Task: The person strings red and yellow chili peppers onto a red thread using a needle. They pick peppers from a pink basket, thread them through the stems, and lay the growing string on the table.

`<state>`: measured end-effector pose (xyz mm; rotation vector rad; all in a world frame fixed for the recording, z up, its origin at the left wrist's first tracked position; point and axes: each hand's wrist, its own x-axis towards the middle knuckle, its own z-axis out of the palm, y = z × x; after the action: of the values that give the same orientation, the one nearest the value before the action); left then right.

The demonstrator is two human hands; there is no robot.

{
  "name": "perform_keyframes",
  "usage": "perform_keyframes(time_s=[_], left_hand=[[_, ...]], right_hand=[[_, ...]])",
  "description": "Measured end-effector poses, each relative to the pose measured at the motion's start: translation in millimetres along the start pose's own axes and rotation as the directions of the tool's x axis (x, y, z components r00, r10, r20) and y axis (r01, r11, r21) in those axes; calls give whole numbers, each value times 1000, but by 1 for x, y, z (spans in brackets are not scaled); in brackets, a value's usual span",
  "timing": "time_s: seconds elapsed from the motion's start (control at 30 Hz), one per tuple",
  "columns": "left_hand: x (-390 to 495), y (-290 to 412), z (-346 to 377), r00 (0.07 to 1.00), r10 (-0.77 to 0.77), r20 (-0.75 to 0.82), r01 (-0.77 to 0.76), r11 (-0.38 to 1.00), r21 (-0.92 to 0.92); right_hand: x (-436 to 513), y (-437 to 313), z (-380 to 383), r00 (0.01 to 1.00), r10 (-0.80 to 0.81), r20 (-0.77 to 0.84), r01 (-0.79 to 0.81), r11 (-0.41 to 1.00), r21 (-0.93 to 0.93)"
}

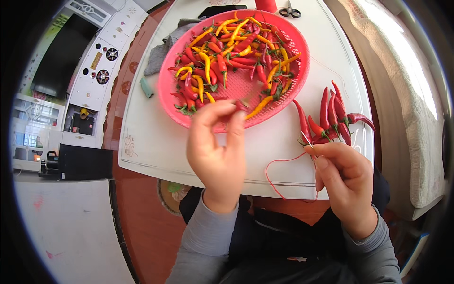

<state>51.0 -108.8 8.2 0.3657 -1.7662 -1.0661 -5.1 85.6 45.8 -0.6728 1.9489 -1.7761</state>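
Observation:
A pink plastic basket (pixel 164 83) holds many red and yellow chili peppers (pixel 206 67). Over its near rim, my left hand (pixel 221 142) pinches a red chili pepper (pixel 241 106), blurred and partly hidden by the fingers. My right hand (pixel 340 174) grips a sewing needle (pixel 306 139) between thumb and forefinger, its point upward. Red thread (pixel 271 177) loops from near the right hand across the table's near edge. Just beyond that hand lies a cluster of red chili peppers (pixel 332 113) on the white table, their stems close together; whether the thread passes through them cannot be told.
Black-handled scissors (pixel 290 12) and a red thread spool (pixel 266 5) lie at the far side. A dark flat object (pixel 221 10) sits behind the basket. Left of it are a grey cloth (pixel 158 58) and a small green object (pixel 146 88). A bowl (pixel 166 197) is below the table's edge.

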Motion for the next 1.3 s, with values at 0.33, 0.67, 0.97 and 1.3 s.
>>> perform_keyframes(time_s=[0.33,0.67,0.97,1.3], left_hand=[[36,-42,-18,992,-120,34,93,894,439],[106,-28,28,856,-204,474,-140,792,594],[127,-87,62,620,-85,780,-692,410,595],[105,-25,31,933,-152,327,31,937,347]], right_hand=[[13,18,1,999,-28,-17,30,992,126],[17,16,-7,1000,-6,20,1,969,249],[20,11,-19,999,-5,42,-10,943,332],[16,16,-10,998,-21,64,0,946,323]])
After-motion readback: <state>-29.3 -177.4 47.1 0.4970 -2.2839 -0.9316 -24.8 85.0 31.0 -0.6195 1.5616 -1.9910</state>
